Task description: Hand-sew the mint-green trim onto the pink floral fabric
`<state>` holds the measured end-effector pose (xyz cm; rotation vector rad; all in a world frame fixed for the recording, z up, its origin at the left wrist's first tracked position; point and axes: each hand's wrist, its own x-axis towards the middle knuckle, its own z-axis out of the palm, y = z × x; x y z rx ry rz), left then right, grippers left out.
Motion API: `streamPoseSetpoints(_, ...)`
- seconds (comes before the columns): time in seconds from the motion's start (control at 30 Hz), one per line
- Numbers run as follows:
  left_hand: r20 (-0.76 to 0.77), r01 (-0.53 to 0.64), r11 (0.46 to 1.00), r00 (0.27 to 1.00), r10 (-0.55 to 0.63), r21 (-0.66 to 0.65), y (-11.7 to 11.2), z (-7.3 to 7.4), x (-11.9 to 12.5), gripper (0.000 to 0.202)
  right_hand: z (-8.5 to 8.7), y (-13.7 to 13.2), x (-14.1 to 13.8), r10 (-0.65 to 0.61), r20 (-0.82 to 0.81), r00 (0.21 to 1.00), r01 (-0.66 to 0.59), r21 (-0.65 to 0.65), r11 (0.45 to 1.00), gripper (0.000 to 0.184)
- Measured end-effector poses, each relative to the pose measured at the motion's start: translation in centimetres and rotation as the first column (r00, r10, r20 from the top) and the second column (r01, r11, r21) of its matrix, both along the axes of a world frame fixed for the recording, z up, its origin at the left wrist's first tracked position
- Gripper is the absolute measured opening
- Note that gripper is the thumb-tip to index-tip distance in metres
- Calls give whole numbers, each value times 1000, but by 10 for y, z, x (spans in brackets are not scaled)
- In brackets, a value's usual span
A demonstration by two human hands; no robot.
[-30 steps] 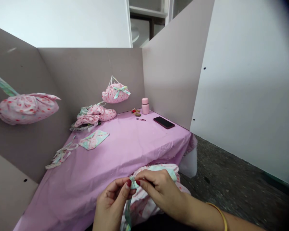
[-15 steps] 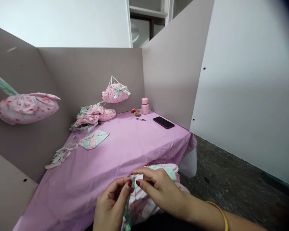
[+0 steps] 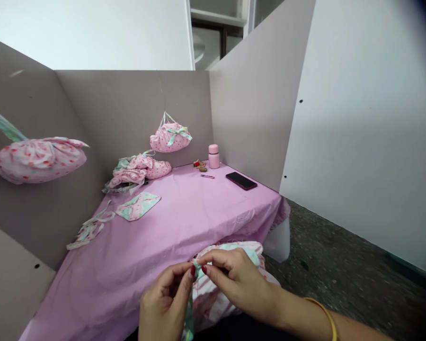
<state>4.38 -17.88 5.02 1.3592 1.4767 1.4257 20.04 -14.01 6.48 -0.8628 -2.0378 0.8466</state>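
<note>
Both my hands meet at the bottom middle, just below the near edge of the pink table [image 3: 184, 222]. My left hand [image 3: 165, 305] pinches a mint-green fabric strip [image 3: 189, 317] that hangs down from my fingertips. My right hand [image 3: 236, 279] pinches the same strip's upper end against a pink and mint patterned cloth piece [image 3: 234, 251] lying in my lap. Thumbs and forefingers of both hands are pressed together, nails almost touching. A yellow bangle [image 3: 323, 315] sits on my right wrist.
On the table lie a folded mint cloth square [image 3: 138, 206], loose fabric strips [image 3: 88, 229], a heap of pink cloth [image 3: 138, 171], a pink bottle [image 3: 214, 156], small scissors [image 3: 207, 176] and a black phone [image 3: 241, 180]. Sewn pouches [image 3: 170, 136] [image 3: 39, 158] hang on the grey partition walls.
My fingertips have shifted slightly on the strip, the left hand a little lower. Everything on the table stays where it was.
</note>
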Motion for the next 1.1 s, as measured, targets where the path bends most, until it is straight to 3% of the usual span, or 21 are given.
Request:
streamPoseSetpoints(0.1,-142,-76,991,986,92,114,-3,1,4,7,-1,0,0,-8,26,1000,8,3,1000,23)
streamPoseSetpoints(0.2,-183,-134,961,966,181,241,-5,0,8,8,-2,0,-1,-23,56,998,23,-3,1000,23)
streamPoseSetpoints(0.27,-150,-121,973,977,152,197,-5,0,8,7,-2,-1,-1,-26,37,999,27,-14,1000,22)
streamPoseSetpoints(0.37,32,-4,1000,999,4,-1,-2,-2,4,13,-2,0,-1,-12,-34,999,11,-56,998,20)
streamPoseSetpoints(0.47,265,106,989,961,-75,-106,1,-3,2,19,-3,2,-1,15,-92,996,-26,-114,993,19)
streamPoseSetpoints(0.57,377,157,978,922,-95,-137,3,-5,2,19,-5,4,0,51,-143,988,-75,-169,983,19)
streamPoseSetpoints(1.1,455,231,956,881,-128,-179,4,-5,3,20,-13,15,6,173,-365,915,-309,-357,882,17)
